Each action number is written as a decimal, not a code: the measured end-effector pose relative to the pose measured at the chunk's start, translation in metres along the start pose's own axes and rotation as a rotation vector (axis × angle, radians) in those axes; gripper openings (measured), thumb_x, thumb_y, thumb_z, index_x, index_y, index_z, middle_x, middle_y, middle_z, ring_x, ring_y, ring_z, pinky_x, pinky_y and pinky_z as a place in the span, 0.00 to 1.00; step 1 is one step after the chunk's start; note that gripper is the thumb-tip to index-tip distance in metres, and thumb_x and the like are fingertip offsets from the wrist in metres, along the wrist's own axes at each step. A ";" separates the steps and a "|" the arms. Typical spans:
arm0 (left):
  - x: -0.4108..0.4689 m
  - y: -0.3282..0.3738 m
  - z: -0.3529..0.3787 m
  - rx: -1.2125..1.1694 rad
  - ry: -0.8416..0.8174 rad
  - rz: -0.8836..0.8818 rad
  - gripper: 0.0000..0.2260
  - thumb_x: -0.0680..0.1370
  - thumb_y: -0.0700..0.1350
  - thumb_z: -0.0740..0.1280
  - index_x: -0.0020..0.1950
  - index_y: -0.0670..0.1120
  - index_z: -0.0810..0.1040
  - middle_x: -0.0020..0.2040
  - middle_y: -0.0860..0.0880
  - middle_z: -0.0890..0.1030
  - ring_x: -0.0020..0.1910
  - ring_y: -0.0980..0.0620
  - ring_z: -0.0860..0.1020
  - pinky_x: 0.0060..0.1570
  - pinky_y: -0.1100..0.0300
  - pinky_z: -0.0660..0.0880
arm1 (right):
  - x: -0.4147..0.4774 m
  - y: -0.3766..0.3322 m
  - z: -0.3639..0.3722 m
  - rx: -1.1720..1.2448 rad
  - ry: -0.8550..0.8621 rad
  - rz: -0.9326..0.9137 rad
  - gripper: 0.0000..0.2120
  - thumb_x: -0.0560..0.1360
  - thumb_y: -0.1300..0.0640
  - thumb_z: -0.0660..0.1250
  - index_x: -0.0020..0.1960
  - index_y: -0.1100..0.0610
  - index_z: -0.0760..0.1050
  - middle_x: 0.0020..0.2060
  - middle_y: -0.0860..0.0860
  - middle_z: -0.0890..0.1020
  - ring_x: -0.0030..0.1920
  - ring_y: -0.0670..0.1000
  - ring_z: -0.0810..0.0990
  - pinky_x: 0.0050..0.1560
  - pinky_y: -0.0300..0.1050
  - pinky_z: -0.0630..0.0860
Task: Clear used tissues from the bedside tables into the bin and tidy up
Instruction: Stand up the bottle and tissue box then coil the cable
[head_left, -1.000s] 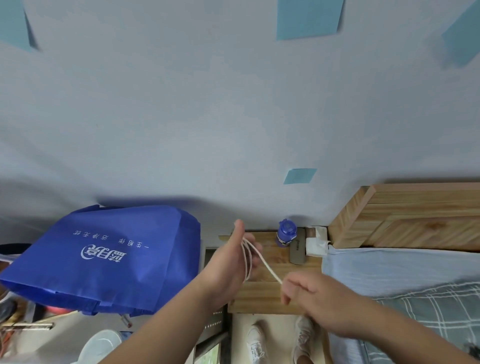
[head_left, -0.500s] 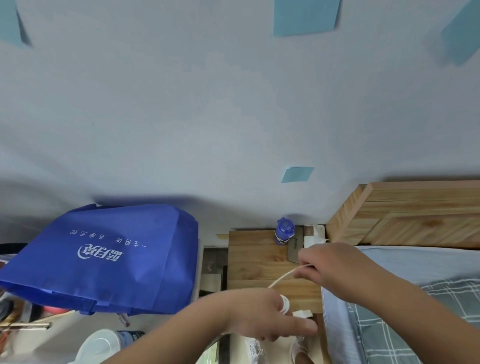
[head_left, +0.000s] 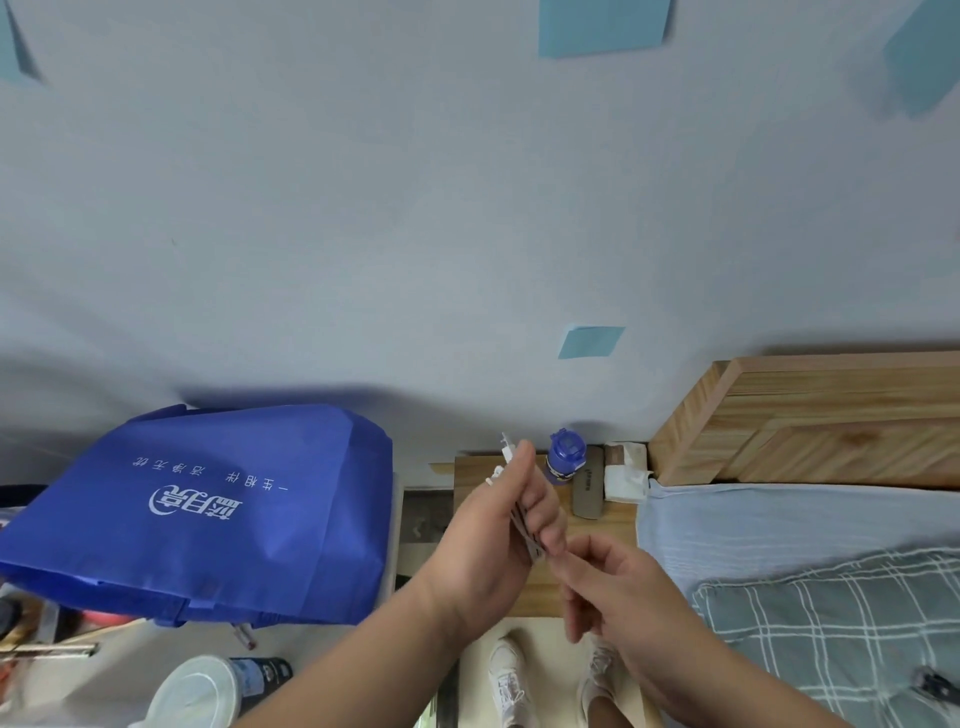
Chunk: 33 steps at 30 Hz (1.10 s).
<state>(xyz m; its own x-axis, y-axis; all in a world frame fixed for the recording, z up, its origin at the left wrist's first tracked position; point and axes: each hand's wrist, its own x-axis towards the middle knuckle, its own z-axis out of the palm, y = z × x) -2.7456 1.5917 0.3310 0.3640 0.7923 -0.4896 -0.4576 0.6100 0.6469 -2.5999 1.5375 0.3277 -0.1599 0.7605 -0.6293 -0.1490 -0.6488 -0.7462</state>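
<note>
Two hands work a white cable (head_left: 507, 453) above the tabletop (head_left: 615, 525). The left hand (head_left: 493, 535) grips the coiled bundle, and the right hand (head_left: 618, 587) curls its fingers at the lower end, seemingly pinching it. This looks like the tidying step; the next move is to finish the wrap and set it down. A white wad (head_left: 626, 478), likely tissue, lies at the tabletop's 1 o'clock corner, beside a grey case (head_left: 588, 491) and a blue bottle (head_left: 566, 460) at 12. No bin is plainly in view. A blue bag (head_left: 218, 509) stands at 9 o'clock and the bed (head_left: 779, 525) at 3.
</note>
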 end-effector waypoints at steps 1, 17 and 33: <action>-0.003 0.003 0.003 -0.046 -0.030 -0.003 0.23 0.82 0.57 0.67 0.31 0.49 0.67 0.28 0.51 0.63 0.26 0.51 0.66 0.31 0.60 0.70 | 0.000 -0.002 0.002 0.136 -0.015 0.027 0.11 0.68 0.56 0.78 0.40 0.61 0.78 0.27 0.56 0.75 0.24 0.53 0.73 0.28 0.44 0.71; -0.024 0.041 0.012 0.232 -0.352 -0.124 0.22 0.78 0.55 0.74 0.28 0.45 0.77 0.40 0.38 0.88 0.35 0.45 0.85 0.41 0.54 0.82 | -0.022 -0.013 0.003 -0.017 -0.135 -0.214 0.15 0.67 0.62 0.77 0.52 0.56 0.79 0.34 0.50 0.79 0.32 0.53 0.76 0.30 0.44 0.75; -0.039 0.044 0.022 0.871 0.384 0.333 0.28 0.74 0.75 0.63 0.33 0.51 0.73 0.24 0.54 0.71 0.23 0.55 0.68 0.24 0.64 0.66 | -0.033 -0.039 0.002 -0.025 -0.191 -0.317 0.10 0.69 0.53 0.75 0.50 0.50 0.81 0.35 0.53 0.79 0.34 0.53 0.77 0.36 0.46 0.77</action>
<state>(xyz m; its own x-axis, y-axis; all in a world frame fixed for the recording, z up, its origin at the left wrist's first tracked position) -2.7627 1.5875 0.3916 -0.0303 0.9645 -0.2624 0.3195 0.2581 0.9118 -2.5909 1.5373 0.3777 -0.2896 0.9035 -0.3158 -0.1964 -0.3790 -0.9043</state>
